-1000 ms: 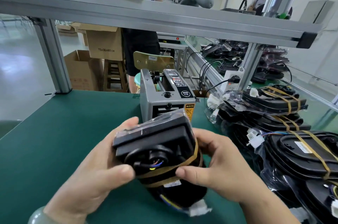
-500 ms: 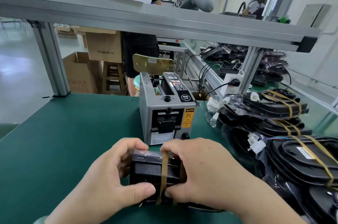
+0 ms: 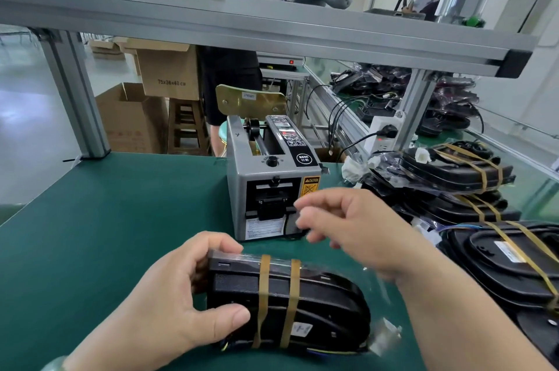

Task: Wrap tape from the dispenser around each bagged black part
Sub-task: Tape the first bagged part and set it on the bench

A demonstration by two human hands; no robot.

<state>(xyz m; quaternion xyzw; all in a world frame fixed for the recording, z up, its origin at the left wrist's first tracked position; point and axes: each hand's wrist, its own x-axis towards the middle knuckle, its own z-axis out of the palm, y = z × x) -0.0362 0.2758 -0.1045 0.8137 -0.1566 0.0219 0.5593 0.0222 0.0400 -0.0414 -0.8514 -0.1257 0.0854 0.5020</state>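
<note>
left hand point(image 3: 157, 310) grips bagged part point(image 3: 320, 304) on desk point(image 3: 106, 219) | right hand point(image 3: 357, 228) loose, empty, beside dispenser point(image 3: 266, 171) | advice: pull next strip straight, keep part pinned

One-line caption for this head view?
Left hand grips the twice-taped bagged black part; right hand hovers before the tape dispenser.

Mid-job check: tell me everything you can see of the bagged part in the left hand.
The part is a long black plastic housing, rounded at its right end, in a clear bag whose loose end sticks out right. Two tan tape bands circle it left of middle, a white label beside them; coloured wires show along its near edge. It lies on the green mat before the dispenser. The left hand grips its left end; the right hand hovers apart.
</note>
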